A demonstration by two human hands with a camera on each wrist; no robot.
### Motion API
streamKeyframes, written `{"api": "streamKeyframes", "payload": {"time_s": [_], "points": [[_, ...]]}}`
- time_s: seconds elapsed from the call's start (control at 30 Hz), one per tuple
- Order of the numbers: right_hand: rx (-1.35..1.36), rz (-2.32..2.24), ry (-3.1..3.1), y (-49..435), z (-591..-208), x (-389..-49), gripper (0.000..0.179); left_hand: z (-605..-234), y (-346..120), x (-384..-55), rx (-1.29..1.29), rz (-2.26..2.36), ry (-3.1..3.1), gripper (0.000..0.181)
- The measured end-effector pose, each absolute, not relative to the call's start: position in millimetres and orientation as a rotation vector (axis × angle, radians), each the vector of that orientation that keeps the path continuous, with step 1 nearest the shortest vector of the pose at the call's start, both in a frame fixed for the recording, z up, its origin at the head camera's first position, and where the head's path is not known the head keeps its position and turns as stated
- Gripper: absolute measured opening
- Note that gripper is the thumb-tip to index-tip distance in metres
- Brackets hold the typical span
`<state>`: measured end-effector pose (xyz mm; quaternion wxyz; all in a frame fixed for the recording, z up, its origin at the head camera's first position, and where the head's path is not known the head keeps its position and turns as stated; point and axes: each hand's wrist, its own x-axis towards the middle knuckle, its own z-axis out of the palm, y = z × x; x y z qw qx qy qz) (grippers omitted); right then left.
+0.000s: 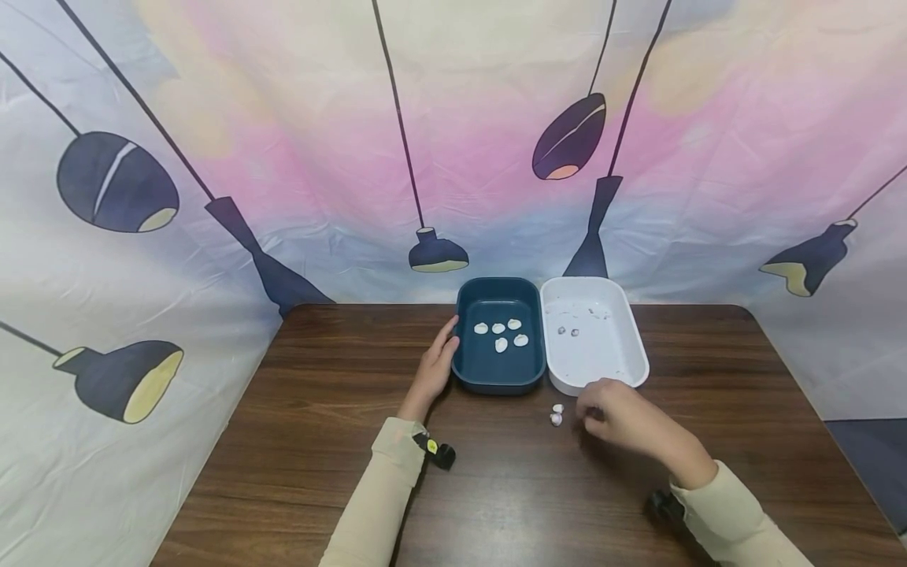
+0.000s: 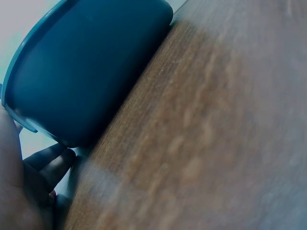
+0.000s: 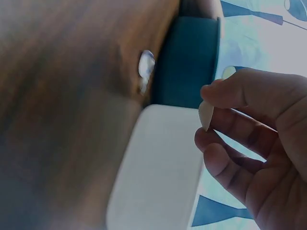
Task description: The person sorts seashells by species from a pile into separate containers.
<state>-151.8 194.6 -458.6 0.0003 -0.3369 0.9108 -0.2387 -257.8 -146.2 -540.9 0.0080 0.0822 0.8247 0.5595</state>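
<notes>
Between thumb and fingertips, my right hand (image 1: 631,417) pinches a small pale piece (image 3: 206,115) shaped like a garlic clove; the right wrist view shows it clearly. That hand is at the near edge of a white tray (image 1: 634,354). My left hand (image 1: 434,370) touches the left side of a dark teal tray (image 1: 499,382) with its fingers stretched out. Several white pieces (image 1: 501,345) lie spread out in the teal tray. Two purplish-white pieces (image 1: 556,420) rest close together on the table in front of the trays.
Two purplish pieces (image 1: 575,333) and some tiny flakes (image 1: 594,313) lie in the white tray. Both trays stand side by side at the back of the brown wooden table (image 1: 340,409). Behind it hangs a cloth (image 1: 319,142) printed with lamps.
</notes>
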Motion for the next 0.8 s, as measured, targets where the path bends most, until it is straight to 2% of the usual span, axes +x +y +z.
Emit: {"api": "streamKeyframes", "payload": {"time_s": [0.37, 0.8], "points": [[-1.07, -0.754, 2.94, 205, -439, -180, 0.016, -541, -147, -259, 0.258, 1.745, 2.59, 0.053], [-0.887, -0.797, 2.999, 220, -463, -222, 0.013, -541, -146, -258, 0.267, 1.74, 2.585, 0.054]]}}
